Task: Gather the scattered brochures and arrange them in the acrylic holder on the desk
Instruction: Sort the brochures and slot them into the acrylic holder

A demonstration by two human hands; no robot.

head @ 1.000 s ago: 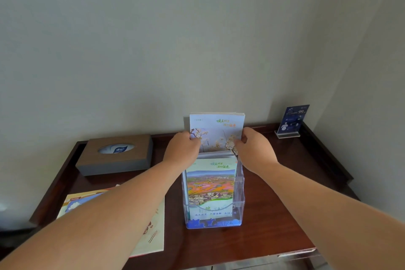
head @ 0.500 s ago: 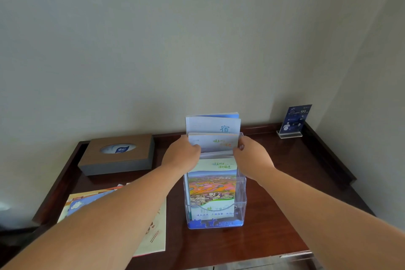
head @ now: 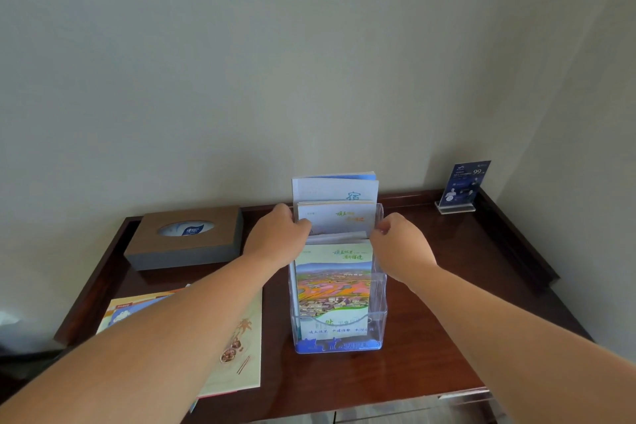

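Observation:
A clear acrylic holder (head: pixel 378 317) stands on the middle of the dark wooden desk (head: pixel 430 337). A landscape brochure (head: pixel 334 286) fills its front pocket. Behind it, a pale brochure with green lettering (head: pixel 339 218) sits low in the middle pocket. A taller white and blue brochure (head: pixel 335 188) rises at the back. My left hand (head: pixel 277 239) grips the pale brochure's left edge. My right hand (head: pixel 401 246) pinches its right edge with curled fingers. Loose brochures (head: pixel 241 348) lie flat at the desk's front left, partly hidden under my left forearm.
A brown tissue box (head: pixel 186 237) sits at the back left of the desk. A small blue sign in a clear stand (head: pixel 463 188) is at the back right corner. Walls close in behind and on the right. The desk has a raised rim.
The pale brochure has slid down into the middle pocket with both hands on it, uncovering the taller white and blue brochure behind. My hands sank slightly with it.

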